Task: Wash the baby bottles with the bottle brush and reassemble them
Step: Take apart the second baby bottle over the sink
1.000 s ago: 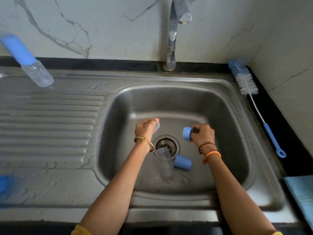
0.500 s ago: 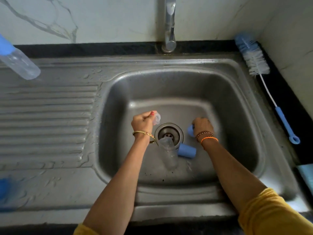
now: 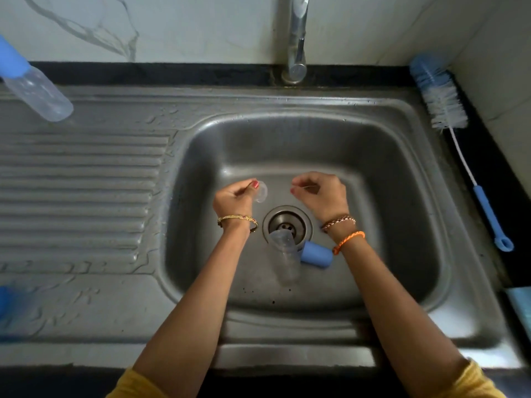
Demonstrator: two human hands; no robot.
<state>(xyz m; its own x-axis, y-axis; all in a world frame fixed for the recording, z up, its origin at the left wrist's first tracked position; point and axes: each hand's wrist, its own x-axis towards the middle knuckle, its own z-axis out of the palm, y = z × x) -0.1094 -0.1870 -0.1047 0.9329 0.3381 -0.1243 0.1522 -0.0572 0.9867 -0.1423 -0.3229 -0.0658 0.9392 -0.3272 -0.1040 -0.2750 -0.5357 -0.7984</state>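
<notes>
Nearest, two forearms w/ yellow sleeves reach in over the front rim of the steel sink [image 3: 339, 317]. In the basin, a clear bottle body [image 3: 283, 255] lies on its side, open mouth toward the drain [image 3: 287, 225], w/ a blue cap [image 3: 316, 254] lying just beside it on the right, touching or nearly so. Left hand [image 3: 234, 198], gold bangle on wrist, has fingers curled & pinches a small clear nipple [image 3: 261, 191] at the fingertips, held above the basin floor left of the drain. Right hand [image 3: 319, 193], bead & orange bands on wrist, is curled loosely w/ fingertips drawn together; can't tell if it grips anything. Hands are apart, either side of the drain. Left of the basin, ribbed drainboard [image 3: 80, 196] w/ water drops; a blurred blue item at its near left edge, unclear what. Far left, an assembled bottle [image 3: 37, 90] w/ blue cap lies tilted. Far right, bottle brush [image 3: 448, 110] lies along the dark tabletop [image 3: 488, 156] by the wall, bristle head far, blue handle near. Tap [image 3: 297, 38] stands at the back, centre.
</notes>
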